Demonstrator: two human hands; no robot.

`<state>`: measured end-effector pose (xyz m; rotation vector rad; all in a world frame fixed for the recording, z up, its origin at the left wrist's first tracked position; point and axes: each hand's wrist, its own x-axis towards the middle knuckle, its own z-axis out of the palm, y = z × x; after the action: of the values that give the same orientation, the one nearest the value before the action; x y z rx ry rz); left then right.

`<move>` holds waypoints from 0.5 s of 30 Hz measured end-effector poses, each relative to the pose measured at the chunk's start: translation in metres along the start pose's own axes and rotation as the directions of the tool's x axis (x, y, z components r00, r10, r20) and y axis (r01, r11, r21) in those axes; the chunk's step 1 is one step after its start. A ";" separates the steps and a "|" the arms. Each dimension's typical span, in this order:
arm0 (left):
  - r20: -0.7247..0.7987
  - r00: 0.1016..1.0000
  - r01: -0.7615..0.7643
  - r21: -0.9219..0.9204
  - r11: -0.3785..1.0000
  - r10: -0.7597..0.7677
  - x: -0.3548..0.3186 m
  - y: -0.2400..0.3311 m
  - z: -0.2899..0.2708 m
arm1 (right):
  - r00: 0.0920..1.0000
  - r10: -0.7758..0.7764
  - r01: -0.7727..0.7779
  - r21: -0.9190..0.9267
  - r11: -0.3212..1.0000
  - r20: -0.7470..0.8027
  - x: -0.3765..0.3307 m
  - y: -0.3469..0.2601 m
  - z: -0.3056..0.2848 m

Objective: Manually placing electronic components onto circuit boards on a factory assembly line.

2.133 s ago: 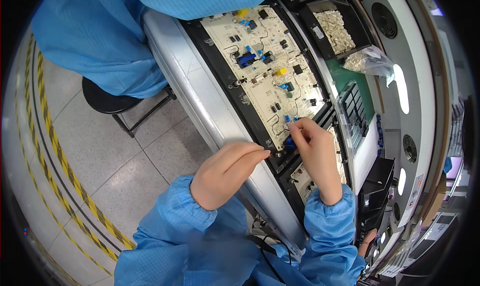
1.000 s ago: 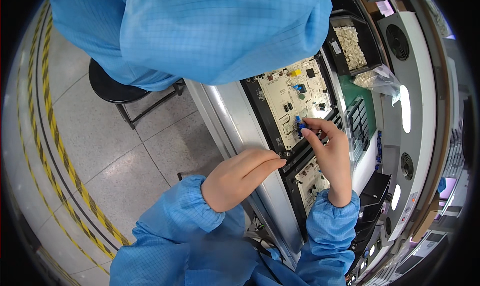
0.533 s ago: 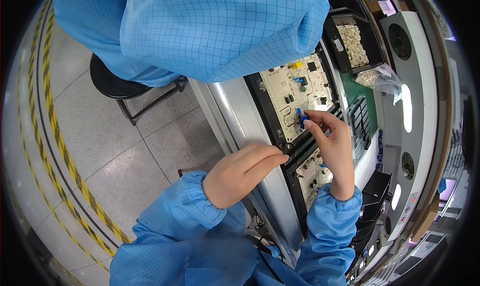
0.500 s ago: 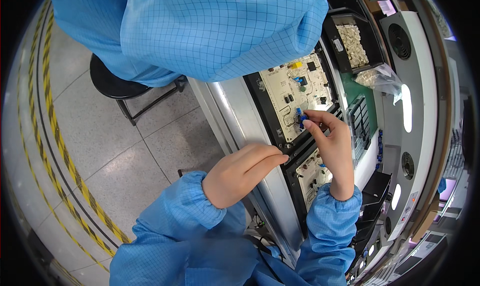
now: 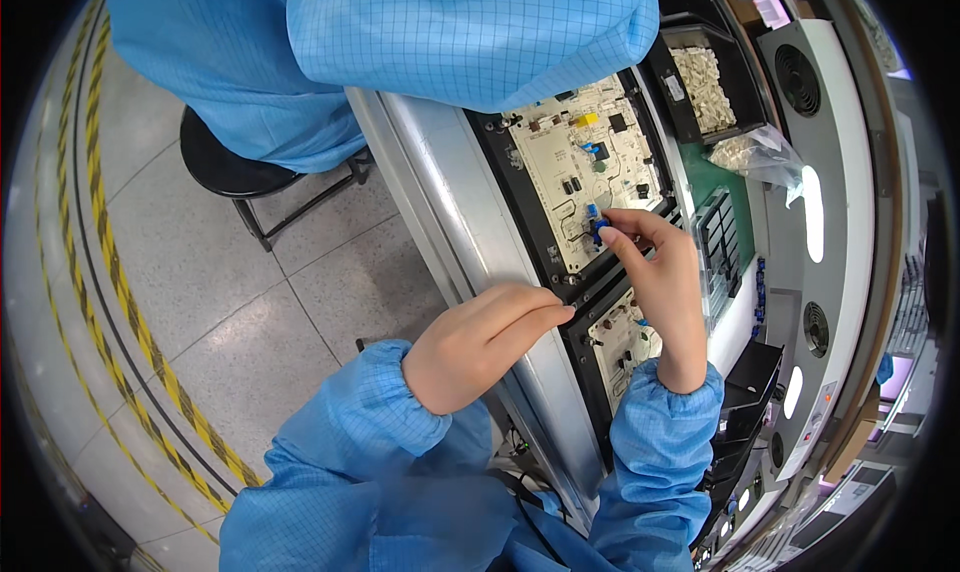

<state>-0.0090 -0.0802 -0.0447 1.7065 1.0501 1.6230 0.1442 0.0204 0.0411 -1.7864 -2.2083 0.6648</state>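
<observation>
Thumb and forefinger of my right hand (image 5: 660,262) pinch a small blue electronic component (image 5: 599,230) at the near end of a cream circuit board (image 5: 548,162). The board lies in a black frame (image 5: 545,257) and carries black, yellow and blue parts. My left hand (image 5: 485,347) is closed over the metal rail (image 5: 450,202), its fingers pressed together and its fingertips close to the frame's edge. Whatever lies inside its fingers is hidden. Partly behind my right wrist, a second circuit board (image 5: 612,347) sits in another black frame nearer to me.
A co-worker's blue sleeve (image 5: 470,37) overhangs the far board. On the right are a black bin (image 5: 688,122) of pale connectors, a clear plastic bag (image 5: 755,157), a black slotted tray (image 5: 718,237) and a white housing with fans (image 5: 825,172). A black stool (image 5: 235,167) stands left.
Both boards and their frames have slid away from me along the rail. My right hand has shifted slightly with the component; my left hand has stayed. The co-worker's sleeve has drawn back a little.
</observation>
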 end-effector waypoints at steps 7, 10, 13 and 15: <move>0.012 1.000 -0.017 -0.003 1.000 0.017 0.002 -0.001 0.001 | 1.000 -0.002 0.002 -0.020 1.000 0.015 0.005 -0.003 0.000; 0.016 1.000 -0.019 -0.011 1.000 0.019 0.003 -0.002 0.001 | 0.999 -0.032 0.029 -0.073 0.997 -0.034 0.003 -0.007 0.005; 0.026 1.000 -0.012 -0.009 1.000 0.012 0.002 -0.003 0.000 | 0.992 -0.093 0.079 -0.148 0.986 -0.088 0.001 -0.008 0.014; 0.035 0.999 -0.004 -0.004 1.000 0.004 0.002 -0.003 -0.001 | 0.980 -0.159 0.130 -0.213 0.968 -0.122 -0.001 -0.009 0.018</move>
<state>-0.0108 -0.0771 -0.0459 1.7294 1.0269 1.5904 0.1281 0.0144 0.0299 -1.6815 -2.3542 0.2834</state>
